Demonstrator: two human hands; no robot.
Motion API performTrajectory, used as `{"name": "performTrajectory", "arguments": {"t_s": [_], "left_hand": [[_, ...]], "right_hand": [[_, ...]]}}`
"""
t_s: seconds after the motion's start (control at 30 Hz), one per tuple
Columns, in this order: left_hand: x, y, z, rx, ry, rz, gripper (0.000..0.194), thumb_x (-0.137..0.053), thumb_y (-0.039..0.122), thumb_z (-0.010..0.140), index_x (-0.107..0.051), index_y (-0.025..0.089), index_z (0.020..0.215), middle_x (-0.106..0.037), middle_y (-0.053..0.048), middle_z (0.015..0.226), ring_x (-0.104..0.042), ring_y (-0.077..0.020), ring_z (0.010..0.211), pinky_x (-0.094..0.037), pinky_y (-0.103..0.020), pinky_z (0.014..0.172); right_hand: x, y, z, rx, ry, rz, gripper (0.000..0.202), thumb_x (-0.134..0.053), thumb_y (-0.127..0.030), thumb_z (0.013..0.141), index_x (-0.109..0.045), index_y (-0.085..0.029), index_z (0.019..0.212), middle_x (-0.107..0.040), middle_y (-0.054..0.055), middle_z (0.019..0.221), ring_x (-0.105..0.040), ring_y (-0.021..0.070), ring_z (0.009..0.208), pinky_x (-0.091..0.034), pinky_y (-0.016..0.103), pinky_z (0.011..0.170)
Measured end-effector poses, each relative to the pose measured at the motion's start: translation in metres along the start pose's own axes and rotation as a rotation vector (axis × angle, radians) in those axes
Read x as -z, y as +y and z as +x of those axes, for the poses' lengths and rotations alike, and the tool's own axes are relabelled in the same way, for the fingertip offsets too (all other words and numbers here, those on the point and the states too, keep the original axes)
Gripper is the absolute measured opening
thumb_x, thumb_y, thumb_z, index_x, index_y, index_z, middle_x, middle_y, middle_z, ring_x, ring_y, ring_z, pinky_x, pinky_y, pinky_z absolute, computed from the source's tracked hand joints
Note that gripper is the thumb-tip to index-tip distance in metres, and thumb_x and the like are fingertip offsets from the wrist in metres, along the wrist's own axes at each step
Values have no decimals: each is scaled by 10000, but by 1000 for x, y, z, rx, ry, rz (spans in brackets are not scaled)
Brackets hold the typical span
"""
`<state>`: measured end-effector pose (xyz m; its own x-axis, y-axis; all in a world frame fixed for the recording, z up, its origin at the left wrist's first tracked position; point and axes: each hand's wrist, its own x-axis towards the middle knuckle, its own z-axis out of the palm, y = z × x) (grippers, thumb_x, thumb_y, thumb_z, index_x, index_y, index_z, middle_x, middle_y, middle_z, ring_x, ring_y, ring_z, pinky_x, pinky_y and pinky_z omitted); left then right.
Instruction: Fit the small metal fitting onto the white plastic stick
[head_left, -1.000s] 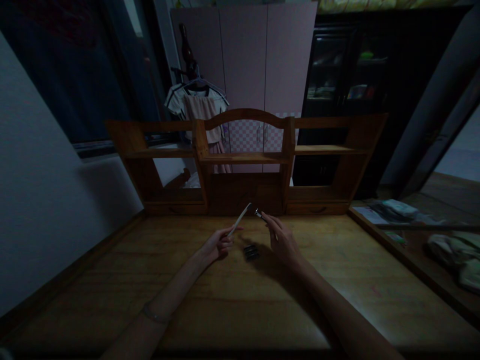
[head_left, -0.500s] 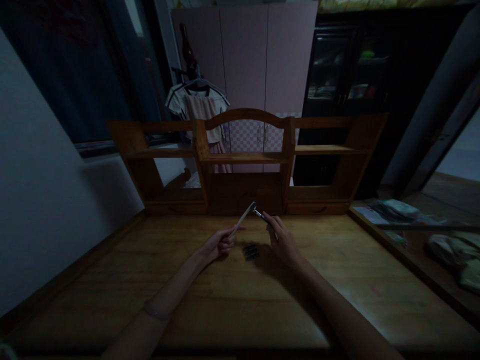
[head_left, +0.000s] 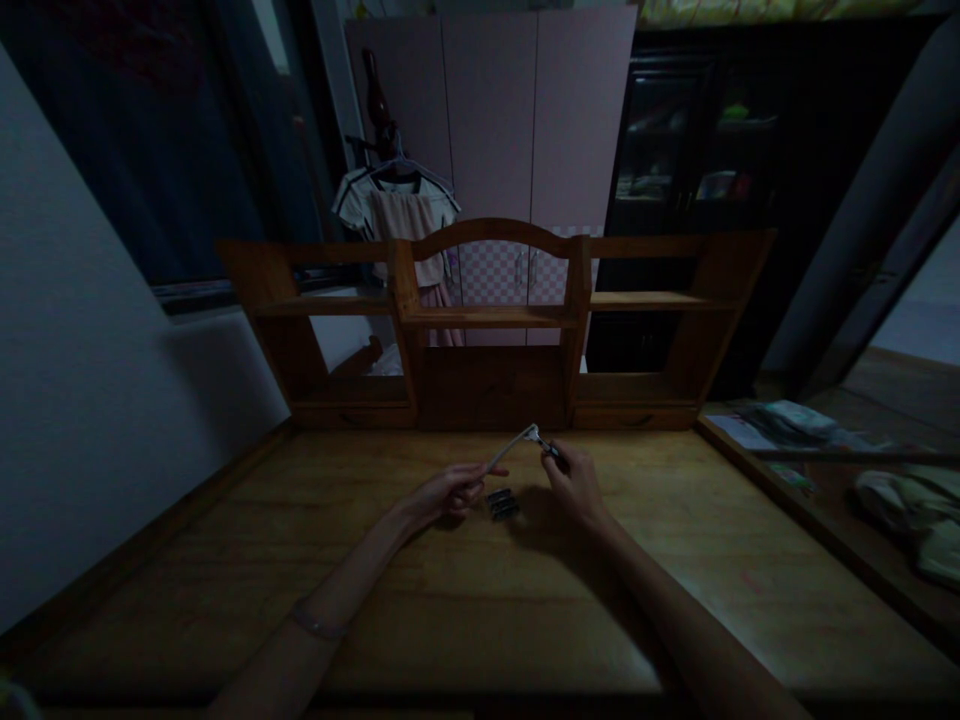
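Observation:
Closed around a thin, pale, toothbrush-like stick, my left hand is over the middle of the desk. The stick slants up to the right. A slim tool with a dark handle and silver neck, shaped like a razor, is gripped in my right hand. Its light head meets the far end of the stick; the dim light hides the exact contact. On the desk between my hands lies a small group of dark, narrow pieces side by side, too dark to name.
A wooden desk spreads under both arms, with a wooden shelf unit along its back edge. To the left stands a wall. Right of the desk are papers and a plastic bag and a pale cloth item.
Both hands have moved slightly right, and the joined ends of the stick and tool have come down and right. The stick now slants less steeply. The dark pieces stay put.

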<state>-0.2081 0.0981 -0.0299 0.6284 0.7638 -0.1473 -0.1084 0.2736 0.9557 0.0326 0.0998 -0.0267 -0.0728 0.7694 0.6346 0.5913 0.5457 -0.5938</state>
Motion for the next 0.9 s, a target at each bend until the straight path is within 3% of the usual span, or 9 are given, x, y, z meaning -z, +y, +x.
{"name": "performTrajectory", "arguments": {"t_s": [0.3,0.47,0.7,0.9], "left_hand": [[2,0,4,-153,83,-71,372,-532,351,853,-575,139,1156,-190,93,539,-97,-32,400,-86,-167,365],[-3,1,2,-130,54,-54,352,-538,355,849,-590,149,1130,-211,92,538,-105,-26,389,-103,-169,370],[-4,-2,4,-155,156,-11,381,-566,386,825,-600,140,1114,-226,90,538,-114,-22,378,-74,-174,365],[-8,-1,2,-147,101,-23,361,-561,366,832,-607,130,1102,-232,86,535,-126,-23,382,-80,-182,371]], "right_hand": [[2,1,0,-74,35,39,223,-445,-267,821,-504,-163,633,-445,-31,548,-417,108,514,-247,218,500],[3,5,0,-75,49,-50,221,-452,-281,829,-519,-166,653,-475,-22,560,-434,116,523,-255,220,510],[1,6,-1,-5,64,-101,179,-447,-252,816,-497,-177,662,-512,-9,606,-445,123,550,-273,227,539],[2,6,-1,8,62,-124,162,-454,-244,816,-477,-182,669,-497,-17,602,-438,118,544,-260,227,538]]}}
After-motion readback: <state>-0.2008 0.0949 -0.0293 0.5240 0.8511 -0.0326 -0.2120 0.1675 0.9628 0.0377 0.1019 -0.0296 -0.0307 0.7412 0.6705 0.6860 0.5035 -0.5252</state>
